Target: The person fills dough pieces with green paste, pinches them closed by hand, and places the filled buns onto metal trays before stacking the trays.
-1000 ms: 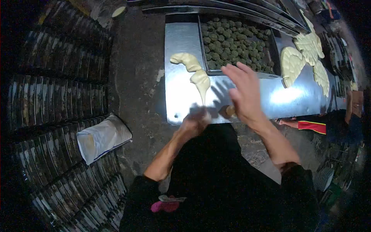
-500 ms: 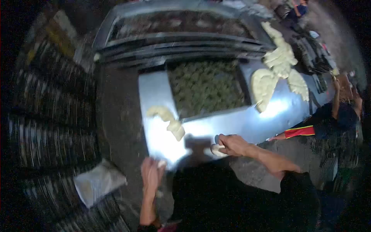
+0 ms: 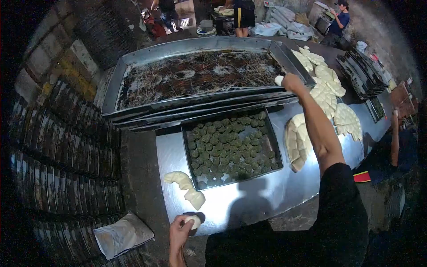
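My left hand [image 3: 181,231] is closed round a small piece of pale dough [image 3: 193,222] at the table's near left edge. My right hand [image 3: 292,83] reaches out to the right rim of the stacked metal trays [image 3: 209,99], its fingers closed on a small white dough ball [image 3: 279,80]. A strip of dough pieces [image 3: 184,187] lies on the metal table [image 3: 171,155] just beyond my left hand. In the middle, a tray of dark green balls [image 3: 227,149] sits below the stack. Larger cut dough slabs [image 3: 327,100] lie to the right of my right forearm.
Tall racks of trays [image 3: 66,164] stand at the left, with a white sack [image 3: 122,236] near them. A co-worker's arm [image 3: 395,138] shows at the right beside dark trays [image 3: 362,73]. Other people [image 3: 340,20] are in the background.
My right hand has moved from the near table edge up to the stacked trays' right rim. My left hand still holds dough near the left edge. The view has tilted up.
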The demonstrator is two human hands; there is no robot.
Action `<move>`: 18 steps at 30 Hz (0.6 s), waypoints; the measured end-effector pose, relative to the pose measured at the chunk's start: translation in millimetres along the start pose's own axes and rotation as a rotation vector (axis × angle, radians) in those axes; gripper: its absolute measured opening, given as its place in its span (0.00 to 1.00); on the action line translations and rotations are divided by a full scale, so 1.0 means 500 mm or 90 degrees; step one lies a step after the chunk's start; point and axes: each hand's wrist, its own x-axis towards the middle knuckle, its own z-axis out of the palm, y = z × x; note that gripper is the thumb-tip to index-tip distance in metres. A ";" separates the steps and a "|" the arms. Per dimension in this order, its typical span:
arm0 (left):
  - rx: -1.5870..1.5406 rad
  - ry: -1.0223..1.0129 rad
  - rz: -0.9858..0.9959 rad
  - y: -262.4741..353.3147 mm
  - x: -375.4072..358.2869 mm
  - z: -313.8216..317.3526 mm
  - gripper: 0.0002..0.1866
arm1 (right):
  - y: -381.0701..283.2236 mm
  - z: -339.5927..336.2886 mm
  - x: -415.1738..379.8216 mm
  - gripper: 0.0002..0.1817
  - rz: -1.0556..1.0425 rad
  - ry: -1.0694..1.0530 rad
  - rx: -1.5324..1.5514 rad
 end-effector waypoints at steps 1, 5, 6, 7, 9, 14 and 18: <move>0.003 0.002 -0.004 0.008 0.002 0.008 0.11 | -0.032 -0.001 -0.027 0.11 0.051 0.098 0.132; -0.195 -0.057 0.097 0.133 0.042 0.081 0.22 | -0.296 -0.093 -0.298 0.10 -0.189 0.287 0.478; -0.177 -0.040 0.123 0.150 0.059 0.093 0.20 | -0.354 -0.127 -0.390 0.13 -0.238 0.144 0.617; -0.137 -0.033 0.167 0.163 0.079 0.103 0.18 | -0.402 -0.136 -0.463 0.15 -0.272 -0.016 0.647; -0.182 0.037 0.227 0.236 0.087 0.137 0.12 | -0.481 -0.125 -0.577 0.18 -0.353 -0.144 0.694; -0.060 0.239 0.519 0.252 0.086 0.162 0.12 | -0.600 -0.110 -0.717 0.11 -0.166 0.176 0.849; -0.152 0.095 0.432 0.194 0.027 0.128 0.13 | -0.591 -0.125 -0.731 0.20 0.098 -0.115 1.066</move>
